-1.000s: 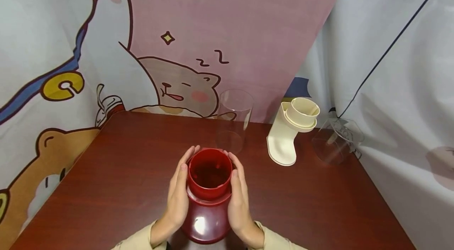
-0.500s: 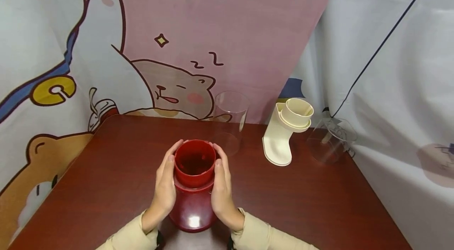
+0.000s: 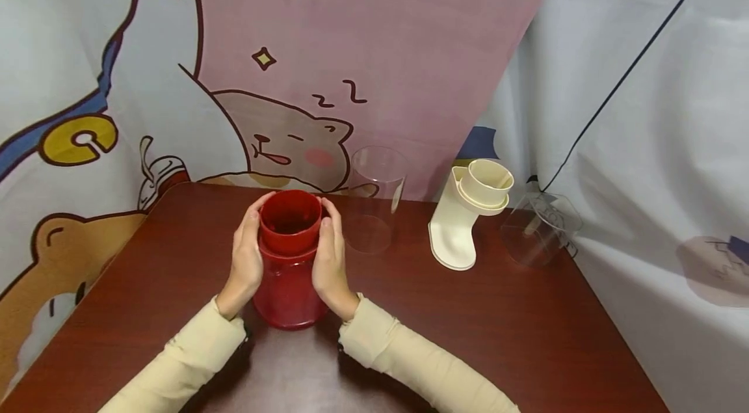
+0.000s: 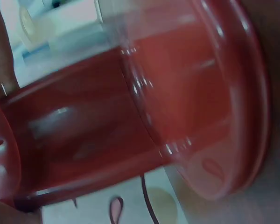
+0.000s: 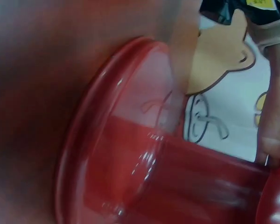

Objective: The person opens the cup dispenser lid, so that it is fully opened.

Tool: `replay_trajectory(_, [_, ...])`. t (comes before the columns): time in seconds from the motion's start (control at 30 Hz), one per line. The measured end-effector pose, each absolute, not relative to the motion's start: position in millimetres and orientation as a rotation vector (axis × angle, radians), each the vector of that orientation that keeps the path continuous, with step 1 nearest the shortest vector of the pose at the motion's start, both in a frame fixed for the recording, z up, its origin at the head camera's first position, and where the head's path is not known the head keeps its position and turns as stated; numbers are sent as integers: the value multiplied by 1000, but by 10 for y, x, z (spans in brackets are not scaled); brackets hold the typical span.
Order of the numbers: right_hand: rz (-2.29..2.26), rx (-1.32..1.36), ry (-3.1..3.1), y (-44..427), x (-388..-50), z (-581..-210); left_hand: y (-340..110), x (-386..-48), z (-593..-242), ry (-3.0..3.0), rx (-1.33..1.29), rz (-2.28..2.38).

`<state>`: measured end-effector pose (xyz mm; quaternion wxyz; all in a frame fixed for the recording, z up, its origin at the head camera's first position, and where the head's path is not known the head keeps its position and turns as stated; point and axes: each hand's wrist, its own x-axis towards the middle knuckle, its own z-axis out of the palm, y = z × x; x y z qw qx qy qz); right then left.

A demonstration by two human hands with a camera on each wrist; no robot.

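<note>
A red plastic stand [image 3: 290,293], with a round open collar on top and a wide rounded foot, stands upright left of centre in the head view. My left hand [image 3: 246,261] holds its collar from the left, my right hand [image 3: 331,265] from the right. Fingers reach toward the back of the collar, and their far parts are partly hidden. In the left wrist view the glossy neck of the red stand [image 4: 79,126] runs down to the foot. The right wrist view has the red stand [image 5: 177,182] from its other side, blurred. Whether its foot touches the table cannot be told.
Behind and right of the red stand is a clear cylinder [image 3: 374,205]. Farther right stands a cream stand [image 3: 453,237] of similar shape, then a clear angular container [image 3: 535,240] by the right curtain. The dark red-brown table [image 3: 497,335] meets printed cloth at the back.
Both hands have moved the red stand leftward and away from me, toward the back of the table. The clear cylinder and the cream stand stay in their places.
</note>
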<state>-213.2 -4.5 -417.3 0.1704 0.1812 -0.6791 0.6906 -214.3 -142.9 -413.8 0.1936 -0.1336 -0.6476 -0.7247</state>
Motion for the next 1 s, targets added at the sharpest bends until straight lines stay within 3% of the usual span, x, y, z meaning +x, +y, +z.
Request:
replay_trajectory(0.3, [1842,429,-1951,-414,-2532,-4182,-1789,-2636,-4140,-1803,-392,-2078])
replay_trajectory(0.63, [1805,406,-1962,-852,-3016,-4136,-2165,-3050,-4068,-1742,-235,-2132])
replay_trajectory(1.0, [1701,350,-2035,-860,-3359,-4129,-2189,-3459,-4089,-1717,-157,-2203])
